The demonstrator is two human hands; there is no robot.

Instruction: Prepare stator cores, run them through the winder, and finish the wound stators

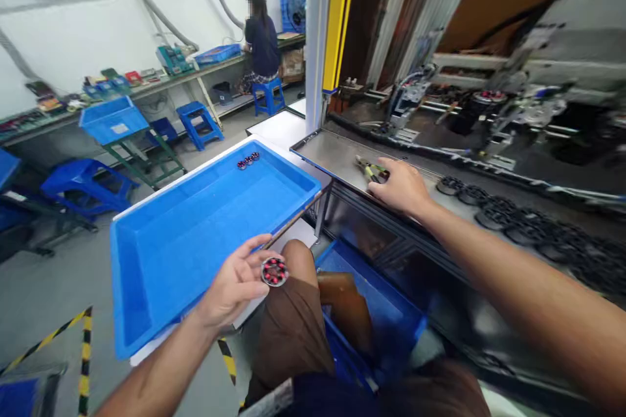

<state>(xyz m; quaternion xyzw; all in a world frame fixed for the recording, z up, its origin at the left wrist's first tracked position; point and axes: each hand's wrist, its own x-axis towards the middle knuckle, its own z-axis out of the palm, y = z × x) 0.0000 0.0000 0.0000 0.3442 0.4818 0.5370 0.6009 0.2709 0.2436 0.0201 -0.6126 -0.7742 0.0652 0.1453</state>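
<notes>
Over my lap, my left hand (239, 280) pinches a small round part (274, 272) between thumb and fingers; it has a grey rim and red and black segments inside. My right hand (401, 186) reaches out to the metal ledge (332, 153), its thumb and fingers closed round the handles of the pliers (372, 170). These have green and black grips, and their jaws point away from me, to the left. Three similar round parts (248, 160) lie in a row at the far end of the blue tray (215, 221).
Several black ring-shaped parts (503, 212) line the ledge at right, before a machine with metal fixtures (411, 94). A yellow post (338, 19) rises at the ledge's far end. Below is a blue bin (391, 293). A person (261, 39) sits at the far bench.
</notes>
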